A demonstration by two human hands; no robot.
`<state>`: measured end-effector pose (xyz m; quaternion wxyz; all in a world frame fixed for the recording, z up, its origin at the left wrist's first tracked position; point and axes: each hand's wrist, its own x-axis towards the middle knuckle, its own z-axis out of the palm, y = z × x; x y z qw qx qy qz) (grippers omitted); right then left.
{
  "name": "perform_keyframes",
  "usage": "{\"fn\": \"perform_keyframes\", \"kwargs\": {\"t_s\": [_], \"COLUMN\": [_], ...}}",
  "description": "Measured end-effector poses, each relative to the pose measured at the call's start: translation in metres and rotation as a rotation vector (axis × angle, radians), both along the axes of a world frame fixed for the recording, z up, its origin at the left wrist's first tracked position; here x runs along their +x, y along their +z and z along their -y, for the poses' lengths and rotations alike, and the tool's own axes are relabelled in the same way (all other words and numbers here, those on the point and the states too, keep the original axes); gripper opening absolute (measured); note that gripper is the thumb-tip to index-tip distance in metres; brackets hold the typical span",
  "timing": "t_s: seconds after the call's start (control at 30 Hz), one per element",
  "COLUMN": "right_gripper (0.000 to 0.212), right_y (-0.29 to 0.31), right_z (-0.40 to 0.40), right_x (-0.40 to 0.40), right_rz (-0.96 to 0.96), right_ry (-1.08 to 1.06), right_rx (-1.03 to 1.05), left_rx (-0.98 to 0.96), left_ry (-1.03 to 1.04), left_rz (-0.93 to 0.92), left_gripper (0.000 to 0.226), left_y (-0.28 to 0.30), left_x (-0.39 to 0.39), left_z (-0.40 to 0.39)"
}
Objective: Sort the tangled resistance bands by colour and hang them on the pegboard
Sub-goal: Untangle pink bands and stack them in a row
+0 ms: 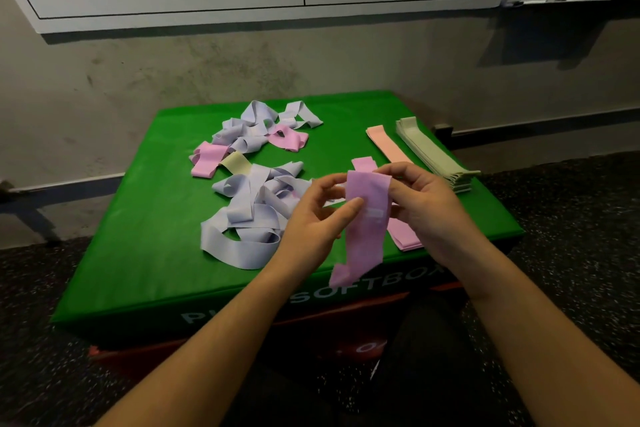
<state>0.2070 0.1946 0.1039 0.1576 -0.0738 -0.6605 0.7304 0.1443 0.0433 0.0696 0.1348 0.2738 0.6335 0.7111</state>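
While both hands pinch it, flat pink band (pixel 367 218) hangs limp (matte).

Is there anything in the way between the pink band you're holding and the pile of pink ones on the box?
Nothing visible. Both the left hand and right hand hold the pink band just above the flat pink pile, which lies partly under it. Only bare green box top surrounds it.
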Motion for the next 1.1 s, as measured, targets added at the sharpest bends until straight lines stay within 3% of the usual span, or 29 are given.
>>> {"fn": "perform_keyframes", "kwargs": {"t_s": [0.2, 0.37, 0.53, 0.6, 0.67, 0.77, 0.87, 0.97, 1.1], "right_gripper": [0.011, 0.028, 0.012, 0.01, 0.009, 0.008, 0.008, 0.017, 0.044], "right_y": [-0.003, -0.004, -0.006, -0.002, 0.005, 0.012, 0.014, 0.005, -0.027], "right_z": [-0.004, -0.009, -0.002, -0.001, 0.0, 0.001, -0.002, -0.002, -0.001], "right_x": [0.004, 0.012, 0.006, 0.003, 0.0, -0.005, -0.011, -0.013, -0.004], "right_rz": [0.031, 0.036, 0.013, 0.002, -0.01, -0.03, -0.011, 0.063, 0.276], "right_ry": [0.015, 0.175, -0.047, -0.071, -0.065, -0.051, -0.071, -0.078, -0.039], "right_rx": [0.013, 0.018, 0.138, 0.065, -0.005, -0.037, -0.084, -0.126, -0.106], "left_rx": [0.017, -0.011, 0.048, 0.075, 0.009, -0.25, -0.316, -0.236, -0.11], "left_ry": [0.062, 0.13, 0.032, -0.038, -0.129, -0.182, -0.17, -0.141, -0.057], "left_rz": [-0.026, -0.068, -0.048, 0.023, 0.08, 0.037, 0.016, 0.046, 0.079], "left_gripper": [0.008, 0.016, 0.006, 0.02, 0.022, 0.011, 0.018, 0.016, 0.016], "left_y": [-0.007, -0.01, -0.01, -0.011, -0.017, -0.035, -0.044, -0.038, -0.028], "left_x": [-0.004, -0.007, -0.001, 0.003, 0.004, 0.002, 0.006, 0.011, 0.008], "left_z": [-0.01, -0.012, -0.015, -0.016, -0.016, -0.013, -0.012, -0.017, -0.023]}}
